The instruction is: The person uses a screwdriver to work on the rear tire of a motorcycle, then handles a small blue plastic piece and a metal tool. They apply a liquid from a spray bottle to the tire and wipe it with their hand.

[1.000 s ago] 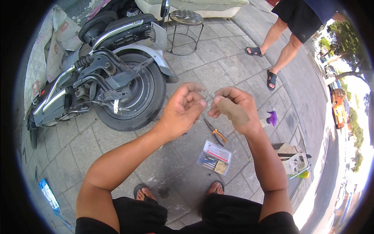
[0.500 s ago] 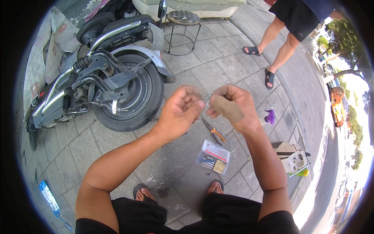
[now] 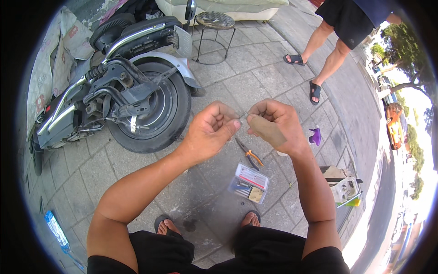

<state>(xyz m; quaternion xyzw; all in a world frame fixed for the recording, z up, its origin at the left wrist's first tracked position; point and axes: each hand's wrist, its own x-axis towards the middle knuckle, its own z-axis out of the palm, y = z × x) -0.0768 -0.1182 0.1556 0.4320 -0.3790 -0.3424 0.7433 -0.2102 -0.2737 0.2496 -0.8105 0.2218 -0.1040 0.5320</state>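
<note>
My left hand [image 3: 214, 130] is closed at mid-picture, fingertips pinching one end of a thin, small piece [image 3: 242, 115], seemingly metal, too faint to name. My right hand [image 3: 285, 118] faces it, fingertips at the piece's other end, with a flat tan-brown scrap [image 3: 269, 130], like paper, under or along the thumb. Below them on the pavement lie orange-and-black pliers [image 3: 253, 157] and an open clear plastic case [image 3: 248, 182] of small tools and pieces. A bottle with a purple spray head [image 3: 315, 137] stands beyond my right hand.
A scooter [image 3: 150, 107] with its rear wheel exposed rests at left. Behind are a round stool [image 3: 210, 20] and pale sofa [image 3: 264, 9]. Another person [image 3: 340, 59] stands upper right. Metal parts [image 3: 344, 187] lie right; a blue package [image 3: 57, 228] lies left. A street with cars runs far right.
Both hands stay pinched at the thin piece, with only slight shifts of position. The other person and surrounding objects show no visible movement beyond a small shift of view.
</note>
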